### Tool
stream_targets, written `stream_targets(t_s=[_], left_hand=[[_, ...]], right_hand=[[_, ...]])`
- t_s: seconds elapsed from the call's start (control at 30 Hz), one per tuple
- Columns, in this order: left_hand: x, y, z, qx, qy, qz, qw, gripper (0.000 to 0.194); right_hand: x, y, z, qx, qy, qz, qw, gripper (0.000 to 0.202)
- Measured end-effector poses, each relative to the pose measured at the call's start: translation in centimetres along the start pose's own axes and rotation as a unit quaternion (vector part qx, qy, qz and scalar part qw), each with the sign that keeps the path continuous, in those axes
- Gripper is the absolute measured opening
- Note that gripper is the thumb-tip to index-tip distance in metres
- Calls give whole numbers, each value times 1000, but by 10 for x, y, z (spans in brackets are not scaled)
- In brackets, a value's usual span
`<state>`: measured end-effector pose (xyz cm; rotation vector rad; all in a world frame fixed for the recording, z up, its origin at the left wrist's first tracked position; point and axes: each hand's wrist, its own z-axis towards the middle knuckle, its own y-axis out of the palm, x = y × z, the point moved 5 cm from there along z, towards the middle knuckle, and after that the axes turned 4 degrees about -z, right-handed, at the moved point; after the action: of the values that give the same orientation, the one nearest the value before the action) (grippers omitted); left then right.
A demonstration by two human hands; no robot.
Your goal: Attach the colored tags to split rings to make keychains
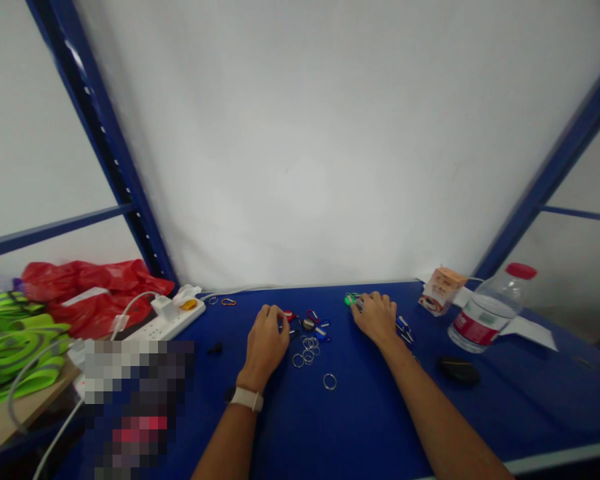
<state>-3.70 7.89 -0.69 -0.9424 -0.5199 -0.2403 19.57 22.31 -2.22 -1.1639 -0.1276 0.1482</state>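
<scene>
My left hand [266, 340] rests on the blue table [360, 427], its curled fingers touching a red key tag [289, 315]. A light watch band sits on that wrist. My right hand [375, 316] lies further right, fingers bent over a green key tag [350, 299]; whether it grips the tag is unclear. Between the hands lie several small coloured key tags [316, 323] and a cluster of metal split rings [307, 348]. One single ring [329, 381] lies apart, nearer to me.
A white power strip [167, 321] with a cable sits at the left, beside red plastic bags [87, 290] and green vests [10, 337]. At the right stand a small carton [443, 288], a red-capped water bottle [487, 310] and a black case [459, 371].
</scene>
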Motion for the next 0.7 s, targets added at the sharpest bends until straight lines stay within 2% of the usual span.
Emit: stream_targets(t_s=[0.1, 0.23, 0.33, 0.47, 0.6, 0.7], left_hand=[[-7, -2, 4, 28, -38, -44, 998, 14], [-24, -5, 8, 67, -136, -139, 979, 22], [-38, -6, 8, 94, -216, -223, 946, 24], [-58, -2, 6, 142, -307, -331, 881, 23], [-77, -2, 3, 224, -350, -362, 834, 18], [-85, -6, 1, 285, -344, -332, 831, 14]], right_hand=[[-1, 1, 0, -8, 1, -6, 1000, 33], [-1, 2, 0, -6, 4, -6, 1000, 29], [0, 4, 1, -9, 6, -1, 1000, 25], [2, 6, 2, -12, 14, 6, 1000, 27], [8, 4, 4, -3, 40, 22, 999, 31], [12, -3, 7, 29, 61, 68, 995, 32]])
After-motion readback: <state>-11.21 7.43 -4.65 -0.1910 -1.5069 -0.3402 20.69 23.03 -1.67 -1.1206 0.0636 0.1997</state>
